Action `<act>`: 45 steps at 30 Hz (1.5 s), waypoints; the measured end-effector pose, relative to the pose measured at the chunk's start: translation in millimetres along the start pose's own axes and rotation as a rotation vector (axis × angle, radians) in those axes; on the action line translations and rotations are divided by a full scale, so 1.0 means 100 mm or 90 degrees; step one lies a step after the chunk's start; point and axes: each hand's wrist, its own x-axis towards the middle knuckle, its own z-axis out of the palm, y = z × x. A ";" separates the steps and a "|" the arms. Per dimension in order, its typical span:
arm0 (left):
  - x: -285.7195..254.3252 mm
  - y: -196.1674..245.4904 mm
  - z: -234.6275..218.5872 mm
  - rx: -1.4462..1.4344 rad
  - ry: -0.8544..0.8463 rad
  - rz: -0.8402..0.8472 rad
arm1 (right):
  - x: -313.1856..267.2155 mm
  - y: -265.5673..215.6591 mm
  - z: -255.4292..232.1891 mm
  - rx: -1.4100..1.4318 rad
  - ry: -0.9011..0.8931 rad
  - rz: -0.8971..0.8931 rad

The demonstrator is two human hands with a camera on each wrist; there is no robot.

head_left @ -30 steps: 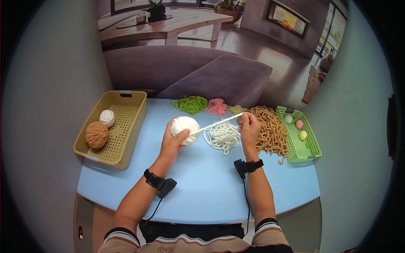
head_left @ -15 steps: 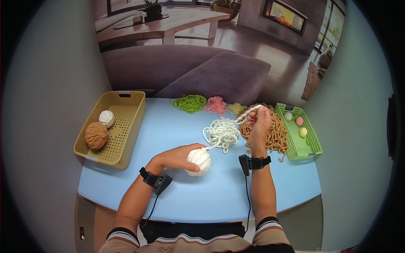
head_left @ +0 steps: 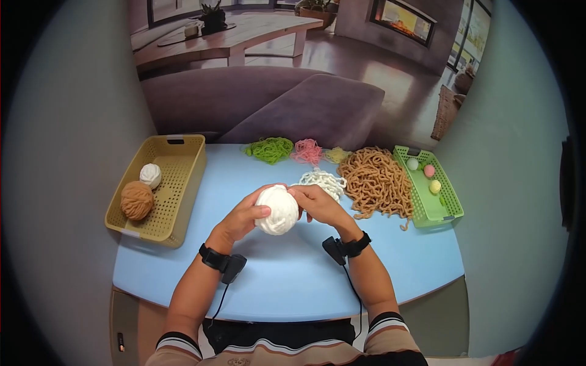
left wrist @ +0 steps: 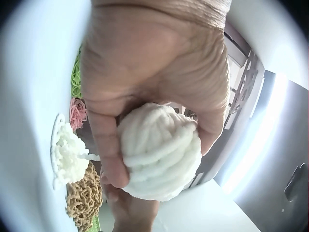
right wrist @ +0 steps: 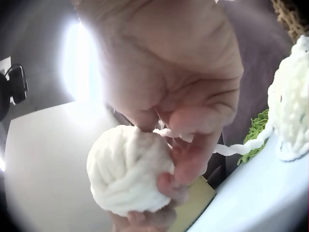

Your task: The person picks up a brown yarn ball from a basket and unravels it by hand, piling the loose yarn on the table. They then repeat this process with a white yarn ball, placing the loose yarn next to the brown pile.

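Note:
A white yarn ball (head_left: 278, 210) is held above the middle of the table. My left hand (head_left: 243, 215) grips its left side, fingers and thumb curled round the ball (left wrist: 161, 152) in the left wrist view. At its upper right is my right hand (head_left: 318, 204), which pinches the white strand (right wrist: 231, 149) against the ball, as the right wrist view shows. That strand runs to a loose white yarn pile (head_left: 323, 180) behind the hands, partly hidden by the right hand.
A tan basket (head_left: 196, 177) at the left holds a brown ball (head_left: 137, 200) and a small white ball (head_left: 150, 175). Green (head_left: 268, 150), pink (head_left: 307, 151) and pale yellow (head_left: 336, 155) yarn lie behind, brown yarn (head_left: 377, 183) to the right, beside a green basket (head_left: 455, 215) with small balls.
The right hand has come in from the upper right to the ball, bringing the strand with it. The left hand has raised the ball and turned it, after lowering it half a second ago.

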 end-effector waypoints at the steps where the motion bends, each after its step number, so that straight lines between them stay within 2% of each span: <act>1: 0.00 0.03 -0.02 0.018 0.013 0.002 | 0.00 0.03 0.00 0.006 0.015 -0.005; 2: 0.00 0.05 -0.02 0.026 0.021 0.004 | 0.02 0.05 -0.01 0.010 0.030 -0.009; 5: 0.00 0.07 -0.08 0.035 0.040 0.008 | 0.05 0.13 -0.13 -0.068 0.127 -0.178; 6: 0.02 0.03 -0.15 0.029 0.040 0.008 | 0.03 0.14 -0.17 0.018 0.176 -0.149; 10: -0.01 0.05 -0.24 -0.083 0.075 0.067 | -0.03 0.06 -0.27 0.201 0.333 -0.161; 14: 0.01 0.09 -0.24 -0.165 0.222 0.180 | 0.05 0.25 -0.40 0.351 0.434 -0.139; 17: 0.06 0.07 -0.29 -0.091 0.367 0.212 | 0.08 0.31 -0.45 0.415 0.456 -0.157; 20: 0.08 0.04 -0.30 0.055 0.411 0.093 | 0.06 0.24 -0.46 0.479 0.461 -0.213; 22: 0.06 0.03 -0.28 0.133 0.304 -0.012 | 0.04 0.24 -0.51 0.520 0.444 -0.273; 24: 0.05 0.00 -0.23 0.216 0.203 -0.091 | 0.03 0.24 -0.57 0.519 0.465 -0.281; 27: 0.03 -0.01 -0.11 0.339 0.051 -0.139 | 0.03 0.34 -0.69 0.532 0.468 -0.303; 28: 0.03 -0.03 -0.09 0.407 -0.005 -0.099 | 0.04 0.34 -0.71 0.546 0.489 -0.302; 31: 0.00 0.04 -0.05 0.584 -0.166 -0.110 | 0.01 0.37 -0.81 0.547 0.513 -0.302; 32: -0.01 0.06 -0.04 0.509 -0.182 -0.164 | 0.00 0.35 -0.82 0.523 0.523 -0.291; 33: -0.03 0.08 -0.02 0.453 -0.151 -0.122 | -0.01 0.33 -0.85 0.500 0.533 -0.280; 34: -0.05 0.11 0.01 0.398 -0.120 -0.082 | -0.03 0.38 -0.90 0.425 0.496 -0.254; 37: -0.05 0.13 0.02 0.243 -0.039 -0.024 | 0.01 0.60 -0.95 -0.013 0.480 -0.002; 38: -0.05 0.14 0.01 0.193 -0.012 -0.015 | 0.07 0.70 -0.93 -0.183 0.491 -0.025; 39: -0.05 0.13 0.00 0.170 -0.008 -0.013 | 0.10 0.80 -0.94 -0.164 0.462 -0.063; 41: -0.03 0.10 -0.03 0.122 0.002 -0.010 | 0.13 0.59 -0.69 -0.127 0.401 -0.136; 43: -0.03 0.05 -0.06 0.080 0.017 0.003 | 0.06 0.17 -0.36 -0.011 0.248 -0.103; 45: -0.02 -0.03 -0.13 0.031 0.010 0.014 | 0.03 0.01 -0.10 0.020 0.126 -0.079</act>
